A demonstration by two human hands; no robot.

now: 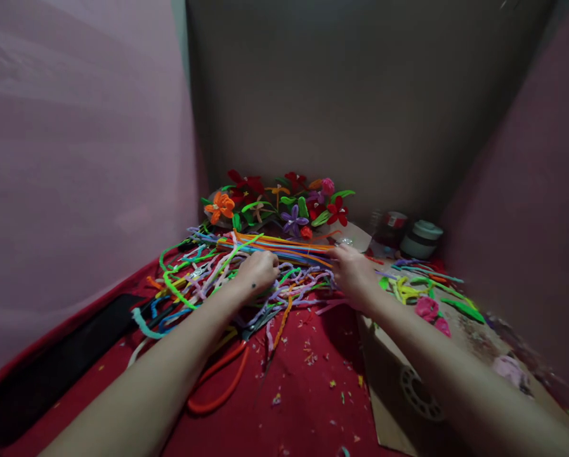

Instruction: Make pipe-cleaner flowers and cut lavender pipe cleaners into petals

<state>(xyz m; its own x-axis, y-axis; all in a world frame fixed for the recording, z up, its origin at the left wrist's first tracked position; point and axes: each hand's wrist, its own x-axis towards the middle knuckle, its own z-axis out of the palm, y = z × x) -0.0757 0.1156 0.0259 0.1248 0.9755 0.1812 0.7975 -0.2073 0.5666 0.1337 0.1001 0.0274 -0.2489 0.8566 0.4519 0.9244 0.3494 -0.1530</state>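
My left hand [260,270] is closed low over a tangled heap of coloured pipe cleaners [208,260]; its fingertips are turned away, so what they grip is hidden. To its right, my right hand [353,273] has its fingers drawn together at the right end of a bundle of straight orange, blue and purple pipe cleaners [294,244]. The bundle lies across the top of the heap. Nearer to me, a pair of scissors [220,400] with orange-red handles lies partly under the heap, its metal part touching the pipe cleaners.
Pipe-cleaner flowers [294,219] in several colours stand against the back wall. Cardboard [384,387] lies at right, bearing a ring with holes [420,393] and pink flower pieces [427,309]. A lidded cup [422,240] stands behind. Fluff scraps dot the red cloth [313,406]; a black strip [60,362] lies left.
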